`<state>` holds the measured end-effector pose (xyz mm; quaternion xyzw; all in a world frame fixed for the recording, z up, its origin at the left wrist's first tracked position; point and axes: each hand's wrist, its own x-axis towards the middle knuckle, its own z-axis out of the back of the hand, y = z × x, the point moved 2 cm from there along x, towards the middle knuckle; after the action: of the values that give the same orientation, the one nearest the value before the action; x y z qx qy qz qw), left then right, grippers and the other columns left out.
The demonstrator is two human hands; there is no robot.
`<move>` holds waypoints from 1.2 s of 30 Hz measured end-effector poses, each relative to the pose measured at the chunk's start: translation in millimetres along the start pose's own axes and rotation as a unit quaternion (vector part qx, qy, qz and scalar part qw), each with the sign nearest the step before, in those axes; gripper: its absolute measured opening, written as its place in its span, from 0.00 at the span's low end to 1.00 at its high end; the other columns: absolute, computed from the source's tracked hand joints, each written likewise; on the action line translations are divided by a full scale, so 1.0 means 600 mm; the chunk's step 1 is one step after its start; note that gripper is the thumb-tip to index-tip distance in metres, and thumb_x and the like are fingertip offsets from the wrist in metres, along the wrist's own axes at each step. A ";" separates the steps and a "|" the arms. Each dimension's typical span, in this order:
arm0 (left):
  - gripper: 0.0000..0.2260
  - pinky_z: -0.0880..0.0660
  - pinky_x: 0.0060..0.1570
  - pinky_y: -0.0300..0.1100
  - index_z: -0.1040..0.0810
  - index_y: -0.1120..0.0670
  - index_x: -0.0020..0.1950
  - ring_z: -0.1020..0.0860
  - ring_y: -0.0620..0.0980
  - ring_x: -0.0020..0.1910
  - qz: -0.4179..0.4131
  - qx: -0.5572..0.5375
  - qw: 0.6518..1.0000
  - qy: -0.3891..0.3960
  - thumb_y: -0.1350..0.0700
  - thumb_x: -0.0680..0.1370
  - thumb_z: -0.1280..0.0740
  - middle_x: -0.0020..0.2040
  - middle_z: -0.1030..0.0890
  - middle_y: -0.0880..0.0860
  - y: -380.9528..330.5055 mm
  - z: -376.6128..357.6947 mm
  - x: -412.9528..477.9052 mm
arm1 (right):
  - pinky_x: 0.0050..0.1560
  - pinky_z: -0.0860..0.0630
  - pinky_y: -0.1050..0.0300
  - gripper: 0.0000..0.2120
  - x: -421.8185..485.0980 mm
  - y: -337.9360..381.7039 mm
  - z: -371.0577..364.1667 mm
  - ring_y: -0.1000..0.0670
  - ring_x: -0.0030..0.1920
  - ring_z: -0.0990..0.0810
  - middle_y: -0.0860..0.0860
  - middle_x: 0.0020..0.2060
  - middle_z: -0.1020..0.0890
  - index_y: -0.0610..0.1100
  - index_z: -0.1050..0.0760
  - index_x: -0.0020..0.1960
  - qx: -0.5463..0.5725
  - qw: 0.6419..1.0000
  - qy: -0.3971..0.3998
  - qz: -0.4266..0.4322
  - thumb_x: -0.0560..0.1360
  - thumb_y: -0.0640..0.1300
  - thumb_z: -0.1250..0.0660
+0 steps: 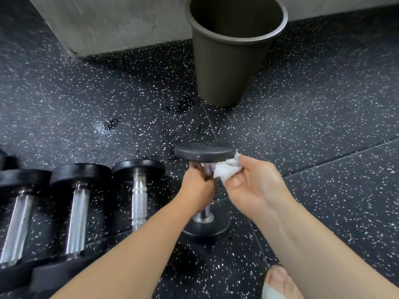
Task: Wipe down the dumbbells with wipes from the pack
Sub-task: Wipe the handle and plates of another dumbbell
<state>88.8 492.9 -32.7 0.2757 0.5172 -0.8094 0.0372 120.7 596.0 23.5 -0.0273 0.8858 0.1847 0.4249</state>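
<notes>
- Four dumbbells at least in view: one upright dumbbell [204, 151] straight ahead, plus a row of lying dumbbells [78, 214] side by side to the left, handles pointing away from the body.
- Upright dumbbell: long axis vertical, lower head seemingly resting on the floor [323, 126], upper head flat on top.
- Left hand [199, 186]: clenched round the upper part of the handle, steadying it.
- Right hand [254, 186]: pinching a crumpled white wipe [226, 168] between thumb and fingers, pressed against the right edge and underside of the upper head, just beside the handle.
- Key relation — wipe to the right of the shaft, gripping fist on its left and front, both equally near. Probably no clear run down the handle for the wipe until that grip shifts lower or lets go.
- Room to move: open floor to the right and ahead; bin [228, 61] beyond, well apart. Tighter on the left, with the last of the row near the upright dumbbell, so tipping it that way looks risky.
- Knee [278, 281] low on the right, near the right forearm.
- Pack of wipes: not in view.
</notes>
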 end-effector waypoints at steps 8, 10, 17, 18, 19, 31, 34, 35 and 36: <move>0.13 0.30 0.28 0.34 0.31 0.56 0.59 0.29 0.46 0.32 0.007 -0.037 0.999 0.005 0.65 0.76 0.36 0.39 0.25 0.53 -0.003 -0.002 0.003 | 0.42 0.21 0.52 0.07 0.094 0.019 -0.004 0.45 0.38 0.24 0.43 0.37 0.26 0.35 0.26 0.46 -0.079 0.996 -0.044 0.006 0.71 0.29 0.39; 0.15 0.29 0.30 0.32 0.34 0.50 0.58 0.26 0.45 0.34 -0.003 -0.012 1.000 -0.013 0.61 0.76 0.34 0.42 0.23 0.52 0.002 -0.002 -0.010 | 0.34 0.19 0.52 0.09 0.098 0.022 -0.004 0.45 0.35 0.23 0.43 0.35 0.26 0.33 0.26 0.49 -0.092 0.995 -0.034 0.001 0.71 0.28 0.39; 0.16 0.25 0.36 0.47 0.38 0.43 0.54 0.25 0.50 0.33 0.023 -0.018 0.998 -0.059 0.56 0.76 0.33 0.38 0.24 0.50 0.033 -0.019 -0.040 | 0.33 0.27 0.57 0.05 0.070 0.006 -0.008 0.48 0.35 0.27 0.43 0.38 0.28 0.37 0.29 0.50 -0.058 0.997 -0.024 0.044 0.78 0.31 0.43; 0.15 0.24 0.34 0.48 0.36 0.43 0.52 0.27 0.49 0.31 0.028 -0.048 0.997 -0.046 0.56 0.75 0.31 0.37 0.24 0.49 0.038 -0.014 -0.035 | 0.31 0.28 0.59 0.06 0.060 0.002 -0.008 0.47 0.36 0.29 0.42 0.41 0.28 0.36 0.30 0.51 -0.052 0.998 -0.020 0.040 0.79 0.32 0.44; 0.15 0.26 0.31 0.45 0.33 0.44 0.51 0.28 0.47 0.29 0.030 -0.081 0.996 -0.027 0.57 0.74 0.29 0.36 0.24 0.48 0.040 -0.009 -0.034 | 0.27 0.28 0.61 0.07 0.052 0.000 -0.005 0.47 0.37 0.29 0.41 0.45 0.28 0.36 0.30 0.53 -0.037 0.999 -0.018 0.035 0.80 0.33 0.45; 0.14 0.34 0.23 0.34 0.29 0.58 0.38 0.32 0.46 0.22 0.036 -0.132 0.989 0.053 0.61 0.69 0.23 0.26 0.28 0.52 0.047 0.025 -0.014 | 0.55 0.21 0.47 0.12 0.087 -0.008 -0.018 0.42 0.49 0.20 0.40 0.49 0.20 0.34 0.25 0.54 -0.078 0.995 -0.033 -0.045 0.81 0.40 0.45; 0.11 0.28 0.31 0.38 0.26 0.56 0.43 0.26 0.46 0.30 0.024 -0.060 0.998 -0.014 0.56 0.71 0.24 0.33 0.22 0.49 0.049 0.019 -0.020 | 0.51 0.22 0.47 0.14 0.083 -0.008 -0.012 0.42 0.48 0.19 0.40 0.49 0.19 0.35 0.26 0.58 -0.109 0.993 -0.021 -0.043 0.81 0.40 0.45; 0.12 0.26 0.37 0.40 0.26 0.53 0.48 0.23 0.47 0.35 0.013 0.005 0.998 -0.062 0.52 0.72 0.25 0.38 0.20 0.47 0.048 0.018 -0.026 | 0.49 0.21 0.48 0.13 0.080 -0.007 -0.009 0.42 0.46 0.19 0.41 0.48 0.19 0.35 0.25 0.57 -0.113 0.993 -0.023 -0.039 0.81 0.39 0.45; 0.14 0.26 0.41 0.43 0.29 0.50 0.51 0.22 0.47 0.40 0.001 0.064 0.993 -0.101 0.49 0.72 0.27 0.41 0.20 0.45 0.047 0.016 -0.034 | 0.48 0.20 0.49 0.12 0.080 -0.006 -0.003 0.43 0.45 0.19 0.41 0.47 0.19 0.36 0.25 0.56 -0.112 0.993 -0.022 -0.031 0.80 0.38 0.45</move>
<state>112.1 467.1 -42.7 0.1949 0.4575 -0.8646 0.0718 89.5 596.9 -12.9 -0.0976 0.8486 0.2699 0.4444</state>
